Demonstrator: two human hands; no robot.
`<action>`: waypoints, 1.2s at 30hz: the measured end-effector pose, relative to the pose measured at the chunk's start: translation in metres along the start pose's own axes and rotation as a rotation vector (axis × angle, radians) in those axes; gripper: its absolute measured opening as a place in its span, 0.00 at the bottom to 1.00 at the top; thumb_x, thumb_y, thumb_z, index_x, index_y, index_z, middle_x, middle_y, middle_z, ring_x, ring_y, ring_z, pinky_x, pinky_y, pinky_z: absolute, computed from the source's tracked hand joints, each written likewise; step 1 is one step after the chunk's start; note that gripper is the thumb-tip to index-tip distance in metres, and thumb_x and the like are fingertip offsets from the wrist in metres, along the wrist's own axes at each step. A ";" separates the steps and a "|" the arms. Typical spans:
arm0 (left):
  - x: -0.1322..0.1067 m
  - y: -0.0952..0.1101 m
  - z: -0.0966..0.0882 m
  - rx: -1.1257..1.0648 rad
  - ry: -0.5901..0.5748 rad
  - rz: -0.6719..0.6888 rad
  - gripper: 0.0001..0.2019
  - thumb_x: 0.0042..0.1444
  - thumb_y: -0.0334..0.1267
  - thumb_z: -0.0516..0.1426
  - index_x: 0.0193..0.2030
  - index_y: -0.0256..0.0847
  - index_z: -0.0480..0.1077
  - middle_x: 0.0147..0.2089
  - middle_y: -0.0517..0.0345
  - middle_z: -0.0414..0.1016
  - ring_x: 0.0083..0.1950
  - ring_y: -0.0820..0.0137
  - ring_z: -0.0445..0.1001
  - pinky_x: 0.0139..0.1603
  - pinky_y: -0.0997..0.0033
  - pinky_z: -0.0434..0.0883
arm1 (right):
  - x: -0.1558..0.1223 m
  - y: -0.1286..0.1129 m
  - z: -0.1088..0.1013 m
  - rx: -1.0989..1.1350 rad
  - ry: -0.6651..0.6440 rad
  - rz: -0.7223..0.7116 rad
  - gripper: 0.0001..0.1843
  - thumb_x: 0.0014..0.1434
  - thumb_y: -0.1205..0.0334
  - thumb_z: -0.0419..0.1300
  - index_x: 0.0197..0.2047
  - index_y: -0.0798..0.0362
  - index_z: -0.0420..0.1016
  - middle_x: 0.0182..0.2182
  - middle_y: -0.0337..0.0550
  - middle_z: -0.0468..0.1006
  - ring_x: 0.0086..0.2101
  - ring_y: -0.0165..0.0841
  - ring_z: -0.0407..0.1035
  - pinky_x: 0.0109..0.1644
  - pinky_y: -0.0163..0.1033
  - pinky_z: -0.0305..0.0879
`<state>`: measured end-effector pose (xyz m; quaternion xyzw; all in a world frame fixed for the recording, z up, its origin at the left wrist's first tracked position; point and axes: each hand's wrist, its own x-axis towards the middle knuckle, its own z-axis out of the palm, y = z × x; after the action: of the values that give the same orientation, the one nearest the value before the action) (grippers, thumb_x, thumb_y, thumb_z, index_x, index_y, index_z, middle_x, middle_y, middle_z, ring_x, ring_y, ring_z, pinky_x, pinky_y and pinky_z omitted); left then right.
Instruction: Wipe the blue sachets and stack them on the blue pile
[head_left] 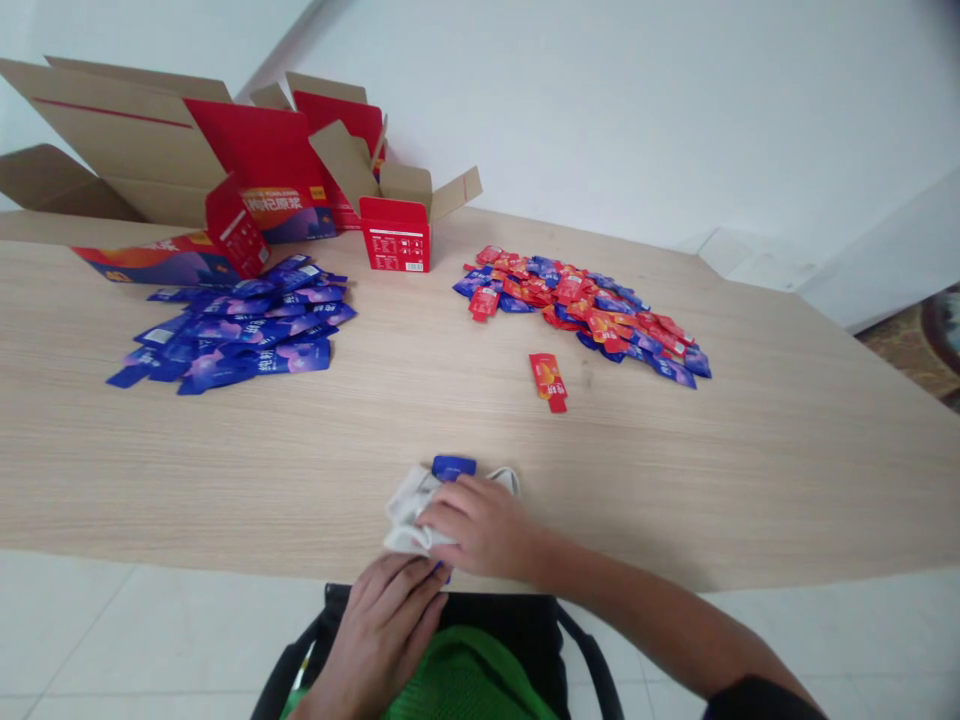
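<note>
1. At the near edge of the table, the person's right hand [481,527] lies over a crumpled white cloth [415,512], its fingers curled down onto the fabric and closed around it. A blue sachet [454,467] pokes out past the cloth on the far side.
2. Just nearer, the left hand [382,637] is angled in under the bundle, narrow and curved, with its fingertips [424,592] by a small blue corner showing at the cloth's near edge. Whether those fingers grip anything cannot be told from this view.
3. Farther out, right of centre, one red sachet [548,382] lies alone on the pale wood-grain table [525,470], well apart from both hands.
4. Beyond it to the right spreads a loose mixed heap [581,310] of red and blue sachets, with the colours still jumbled together.
5. On the far left lies a separate heap of blue sachets [240,325]; no red shows in it, so that colour looks gathered apart, while the right heap remains unsorted.
6. Along the far edge stand a small red carton [395,233] with its flaps open and a flat printed carton [169,258], with a large open cardboard box [135,140] behind them. Whether any carton holds sachets cannot be seen.
</note>
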<state>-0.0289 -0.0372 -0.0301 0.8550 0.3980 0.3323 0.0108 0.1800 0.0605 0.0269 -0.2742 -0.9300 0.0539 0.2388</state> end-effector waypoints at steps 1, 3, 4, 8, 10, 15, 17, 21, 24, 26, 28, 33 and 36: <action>0.000 0.000 0.000 -0.004 -0.001 -0.002 0.16 0.68 0.33 0.58 0.60 0.46 0.75 0.52 0.57 0.82 0.57 0.63 0.75 0.60 0.60 0.70 | -0.003 -0.002 0.007 0.004 -0.036 -0.021 0.12 0.68 0.51 0.63 0.48 0.49 0.76 0.41 0.42 0.79 0.42 0.36 0.71 0.47 0.42 0.68; 0.002 0.001 -0.001 -0.006 -0.016 0.013 0.17 0.68 0.32 0.58 0.61 0.45 0.74 0.55 0.56 0.81 0.60 0.62 0.74 0.61 0.60 0.69 | -0.002 0.012 0.016 -0.017 -0.037 0.011 0.12 0.68 0.51 0.64 0.49 0.49 0.77 0.42 0.43 0.80 0.44 0.36 0.71 0.49 0.41 0.68; 0.002 0.001 -0.001 -0.003 -0.024 0.024 0.18 0.67 0.31 0.58 0.63 0.44 0.73 0.57 0.55 0.80 0.62 0.62 0.72 0.62 0.60 0.68 | 0.003 0.025 0.017 -0.041 -0.016 0.050 0.12 0.69 0.52 0.63 0.49 0.49 0.77 0.43 0.43 0.80 0.45 0.36 0.71 0.50 0.42 0.68; 0.004 0.000 -0.003 0.018 -0.021 0.032 0.20 0.67 0.31 0.59 0.64 0.43 0.72 0.60 0.55 0.79 0.65 0.62 0.70 0.63 0.61 0.67 | 0.032 0.079 0.000 -0.156 0.054 0.203 0.09 0.71 0.56 0.61 0.50 0.49 0.77 0.45 0.47 0.80 0.47 0.39 0.72 0.53 0.45 0.69; 0.004 0.001 -0.003 0.028 -0.035 0.031 0.20 0.67 0.32 0.59 0.65 0.44 0.72 0.60 0.55 0.78 0.65 0.62 0.70 0.63 0.61 0.67 | 0.038 0.083 -0.013 -0.167 0.090 0.239 0.09 0.71 0.57 0.61 0.51 0.50 0.77 0.46 0.49 0.79 0.47 0.41 0.71 0.53 0.46 0.69; 0.006 0.004 -0.001 -0.001 0.009 -0.004 0.16 0.68 0.32 0.58 0.61 0.45 0.74 0.56 0.57 0.81 0.62 0.62 0.73 0.62 0.62 0.67 | 0.012 0.020 -0.012 -0.027 0.076 0.103 0.13 0.70 0.53 0.61 0.52 0.50 0.75 0.46 0.46 0.79 0.47 0.38 0.71 0.53 0.44 0.68; 0.007 0.005 0.000 -0.029 0.041 -0.042 0.13 0.68 0.34 0.58 0.57 0.46 0.76 0.52 0.58 0.82 0.57 0.63 0.75 0.60 0.62 0.67 | -0.001 0.000 0.000 -0.001 -0.027 0.000 0.13 0.68 0.51 0.64 0.51 0.49 0.76 0.44 0.44 0.79 0.44 0.38 0.71 0.49 0.43 0.68; 0.007 0.003 0.001 -0.022 -0.004 -0.012 0.17 0.67 0.31 0.59 0.61 0.45 0.74 0.56 0.57 0.80 0.62 0.62 0.72 0.63 0.61 0.66 | 0.003 0.025 0.014 -0.051 -0.011 0.067 0.13 0.69 0.50 0.63 0.49 0.49 0.78 0.43 0.44 0.80 0.44 0.36 0.72 0.50 0.41 0.69; 0.004 0.001 0.001 0.000 -0.032 0.007 0.21 0.66 0.30 0.59 0.65 0.43 0.71 0.61 0.55 0.78 0.66 0.61 0.69 0.64 0.60 0.65 | 0.024 0.070 0.004 -0.154 0.058 0.200 0.10 0.71 0.54 0.61 0.49 0.50 0.78 0.44 0.46 0.80 0.46 0.38 0.72 0.51 0.43 0.70; 0.004 0.000 0.000 0.007 -0.047 0.011 0.21 0.66 0.31 0.60 0.65 0.43 0.71 0.62 0.55 0.77 0.66 0.61 0.69 0.65 0.60 0.64 | 0.035 0.085 -0.009 -0.184 0.082 0.238 0.09 0.71 0.57 0.61 0.50 0.51 0.78 0.45 0.48 0.79 0.46 0.39 0.72 0.52 0.44 0.70; 0.004 0.001 -0.001 0.008 -0.058 0.018 0.21 0.66 0.32 0.60 0.65 0.43 0.71 0.62 0.55 0.77 0.66 0.61 0.69 0.65 0.61 0.65 | 0.037 0.076 -0.019 -0.173 0.116 0.250 0.10 0.71 0.57 0.61 0.52 0.51 0.77 0.47 0.49 0.79 0.47 0.40 0.71 0.53 0.45 0.69; 0.008 0.006 -0.002 -0.036 0.005 -0.050 0.13 0.68 0.36 0.59 0.58 0.45 0.76 0.54 0.57 0.81 0.59 0.63 0.73 0.62 0.63 0.66 | 0.008 0.006 -0.008 -0.026 -0.003 0.025 0.14 0.69 0.51 0.62 0.52 0.49 0.76 0.45 0.45 0.79 0.45 0.38 0.71 0.50 0.44 0.69; 0.009 0.006 -0.004 -0.045 -0.006 -0.057 0.13 0.68 0.37 0.59 0.57 0.45 0.76 0.52 0.58 0.81 0.57 0.64 0.74 0.61 0.63 0.66 | -0.001 0.000 0.010 -0.015 -0.072 -0.002 0.13 0.68 0.50 0.63 0.49 0.49 0.77 0.43 0.43 0.80 0.44 0.37 0.70 0.48 0.43 0.69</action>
<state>-0.0227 -0.0365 -0.0206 0.8439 0.4143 0.3385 0.0407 0.1759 0.0600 0.0176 -0.2728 -0.9387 0.0567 0.2030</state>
